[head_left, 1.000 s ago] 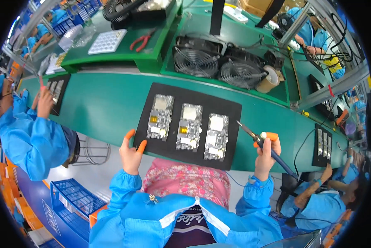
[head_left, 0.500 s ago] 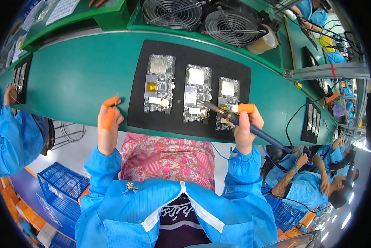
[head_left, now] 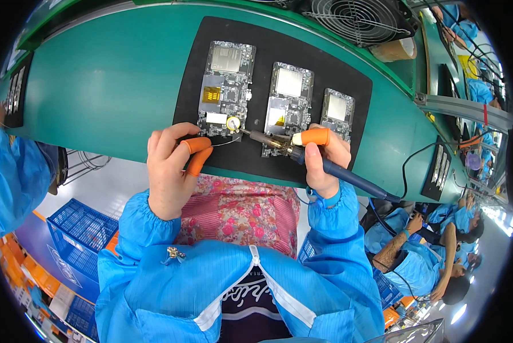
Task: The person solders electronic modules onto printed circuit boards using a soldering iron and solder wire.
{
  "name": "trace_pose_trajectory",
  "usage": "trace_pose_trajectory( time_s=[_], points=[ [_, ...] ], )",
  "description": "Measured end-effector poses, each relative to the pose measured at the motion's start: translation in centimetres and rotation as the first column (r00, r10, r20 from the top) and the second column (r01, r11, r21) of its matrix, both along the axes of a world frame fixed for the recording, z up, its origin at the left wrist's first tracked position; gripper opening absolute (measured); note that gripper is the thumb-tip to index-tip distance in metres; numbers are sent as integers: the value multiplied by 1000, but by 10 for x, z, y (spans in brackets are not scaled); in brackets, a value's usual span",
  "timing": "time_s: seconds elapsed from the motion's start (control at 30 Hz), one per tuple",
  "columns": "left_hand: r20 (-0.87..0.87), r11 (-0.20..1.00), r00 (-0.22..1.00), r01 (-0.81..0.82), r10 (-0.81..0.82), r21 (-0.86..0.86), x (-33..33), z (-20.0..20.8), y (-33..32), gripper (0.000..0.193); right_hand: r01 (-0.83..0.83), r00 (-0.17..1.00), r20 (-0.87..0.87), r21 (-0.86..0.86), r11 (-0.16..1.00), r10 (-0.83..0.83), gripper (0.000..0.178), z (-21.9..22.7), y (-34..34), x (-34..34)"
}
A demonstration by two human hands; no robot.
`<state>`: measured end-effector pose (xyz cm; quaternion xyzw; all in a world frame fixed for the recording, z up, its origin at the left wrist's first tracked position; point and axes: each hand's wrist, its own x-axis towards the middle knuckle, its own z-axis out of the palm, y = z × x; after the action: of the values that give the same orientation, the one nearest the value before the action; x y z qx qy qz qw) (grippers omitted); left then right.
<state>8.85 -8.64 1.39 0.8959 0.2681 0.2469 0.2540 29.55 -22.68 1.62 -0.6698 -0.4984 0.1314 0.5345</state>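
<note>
My right hand [head_left: 327, 160] grips a soldering iron [head_left: 348, 174] with a dark blue handle, an orange cot on its index finger. The iron's tip reaches the lower right end of the left circuit board [head_left: 227, 86], beside a round coin cell [head_left: 233, 123]. My left hand [head_left: 173, 166], orange cots on thumb and index finger, pinches a thin solder wire [head_left: 227, 143] whose end is close to that tip. A middle circuit board [head_left: 291, 86] lies partly under the iron. The right circuit board [head_left: 337, 108] is partly hidden by my right hand. All three rest on a black mat [head_left: 191, 74].
Beyond the mat on the green bench [head_left: 108, 74] are a fan with a wire guard [head_left: 359, 20] and a tape roll [head_left: 395, 50]. A metal post [head_left: 462, 108] and cables stand at the right. Co-workers in blue sit on both sides; a blue crate [head_left: 85, 228] is at lower left.
The soldering iron has moved left from the middle board to the left board. My left hand has come in toward the same spot with the solder wire. The view has shifted slightly.
</note>
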Motion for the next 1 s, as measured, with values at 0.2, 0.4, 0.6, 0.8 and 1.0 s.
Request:
trace_pose_trajectory(
  time_s=[0.2,0.4,0.6,0.8,1.0],
  points=[
    [101,994,992,-63,71,-85,9,-4,-7,23,-63,998,26,0,998,63,9,0,6,-1],
    [88,996,994,-57,63,-66,9,-10,-9,23,-126,991,45,11,992,125,9,-4,7,1],
    [95,995,994,-54,62,-81,11,-10,-9,23,-132,988,71,-29,991,134,9,-2,8,0],
    [127,997,991,-28,37,-72,16,-13,-9,23,-134,989,56,-29,991,136,8,-4,9,0],
    [131,998,991,-6,14,-61,22,-17,-9,21,-150,987,50,-25,988,151,8,-4,10,0]
  ],
)
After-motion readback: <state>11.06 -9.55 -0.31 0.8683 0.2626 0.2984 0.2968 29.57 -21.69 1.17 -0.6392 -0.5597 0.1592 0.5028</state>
